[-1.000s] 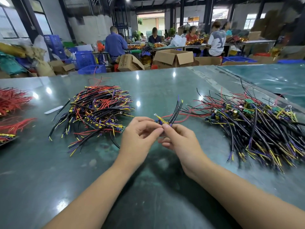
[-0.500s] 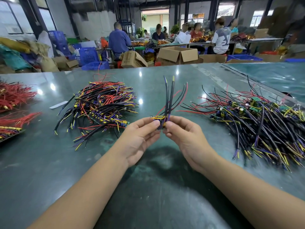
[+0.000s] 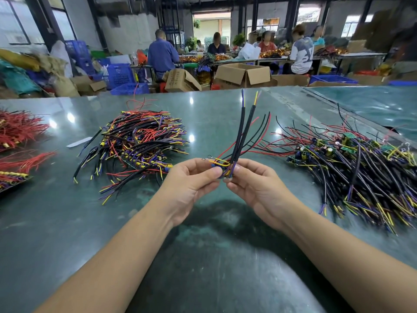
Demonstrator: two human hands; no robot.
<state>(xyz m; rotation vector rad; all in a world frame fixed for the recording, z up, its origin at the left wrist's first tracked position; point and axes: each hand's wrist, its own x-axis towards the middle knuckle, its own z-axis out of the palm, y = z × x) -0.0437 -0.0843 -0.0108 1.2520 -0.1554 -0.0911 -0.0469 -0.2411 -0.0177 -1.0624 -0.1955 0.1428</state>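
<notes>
Raised since a second ago, the small circuit board with black-sheathed, red, yellow and blue leads [image 3: 240, 132] now stands with its leads fanned upward; earlier they lay lower and tilted away. The left hand [image 3: 191, 184] and right hand [image 3: 259, 190] meet above the glossy green tabletop [image 3: 67, 222]. Each hand pinches one end of the board between thumb and fingertips [image 3: 214, 171], with the remaining fingers loosely curled beneath. The leads' long axis is near vertical, rising from the pinch, and both hands are equally near. A left heap of multicoloured wire assemblies [image 3: 140, 143] and a tangled right heap of dark-leaded boards [image 3: 361, 170] lie well apart from the hands. Setting the piece down would probably mean swinging the leads sideways toward one heap.
</notes>
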